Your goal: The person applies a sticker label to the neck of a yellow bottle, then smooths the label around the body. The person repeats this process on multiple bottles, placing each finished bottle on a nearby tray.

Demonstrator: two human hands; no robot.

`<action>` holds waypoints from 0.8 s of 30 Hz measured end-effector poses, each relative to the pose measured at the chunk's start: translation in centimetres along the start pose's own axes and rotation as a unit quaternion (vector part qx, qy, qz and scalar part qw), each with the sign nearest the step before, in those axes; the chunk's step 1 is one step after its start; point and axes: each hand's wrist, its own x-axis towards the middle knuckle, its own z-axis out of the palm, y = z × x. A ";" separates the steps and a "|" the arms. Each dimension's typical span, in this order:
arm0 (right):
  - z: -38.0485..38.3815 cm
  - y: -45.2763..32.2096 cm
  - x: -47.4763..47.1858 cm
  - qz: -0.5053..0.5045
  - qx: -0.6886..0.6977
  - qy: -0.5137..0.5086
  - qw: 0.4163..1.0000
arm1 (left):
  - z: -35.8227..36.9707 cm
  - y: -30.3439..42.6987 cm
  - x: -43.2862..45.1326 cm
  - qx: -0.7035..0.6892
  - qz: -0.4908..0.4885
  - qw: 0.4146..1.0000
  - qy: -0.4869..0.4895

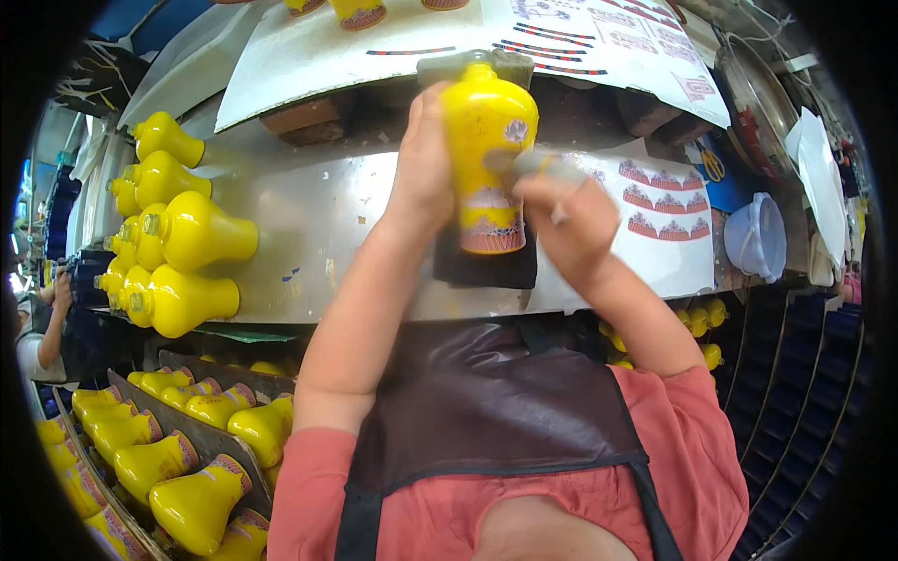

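Observation:
A glossy yellow ceramic bottle (484, 105) with a narrow neck stands before me, its base over a black pad (484, 273). Printed decoration shows on its front: a small lotus, some writing and a patterned band around the foot. My left hand (424, 165) grips the bottle's left side. In my right hand (572, 217) is a small greyish tool (540, 163), blurred by motion, probably a scraper; its tip is against or very near the bottle's front. Right of the bottle lies a white sheet (673, 263) with rows of red-and-purple border decals (663, 203).
Plain yellow bottles (210, 231) lie in a stack at the table's left. Decorated bottles (154, 456) fill racks at lower left. A raised white board (302, 77) holds decal strips (554, 49). A lilac bucket (754, 238) and scissors (712, 163) are at right. Another person's arm (52, 329) shows far left.

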 end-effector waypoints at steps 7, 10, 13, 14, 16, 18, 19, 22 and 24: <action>-0.3 -3.0 0.1 -0.048 -0.096 -0.083 0.991 | 0.2 1.6 -1.1 -0.055 -0.037 0.995 -0.070; 0.3 -4.9 1.1 -0.182 -0.071 -0.174 0.965 | 0.4 2.1 -1.4 -0.026 -0.029 0.996 -0.074; 0.5 -5.5 0.5 -0.150 -0.085 -0.145 0.974 | 0.4 2.2 -1.7 -0.027 -0.046 0.997 -0.056; 0.5 -5.2 0.1 -0.124 -0.089 -0.122 0.981 | 0.4 2.1 -1.7 -0.041 -0.064 0.996 -0.052; 0.3 -4.2 -0.7 -0.071 -0.059 -0.126 0.988 | 0.3 1.9 -1.7 -0.070 -0.093 0.992 -0.051; -0.5 -3.5 -1.2 -0.086 -0.017 -0.165 0.982 | 0.3 1.6 -1.7 -0.112 -0.142 0.981 -0.068; -1.0 -3.2 -1.1 -0.101 0.012 -0.171 0.980 | 0.3 1.5 -1.6 -0.139 -0.173 0.973 -0.067; -1.3 -1.0 0.7 0.040 0.010 -0.065 0.997 | 0.5 1.5 -1.4 -0.149 -0.175 0.971 -0.069; -1.5 0.3 1.8 0.170 0.034 -0.008 0.985 | 0.1 2.2 -1.7 -0.110 -0.125 0.980 -0.107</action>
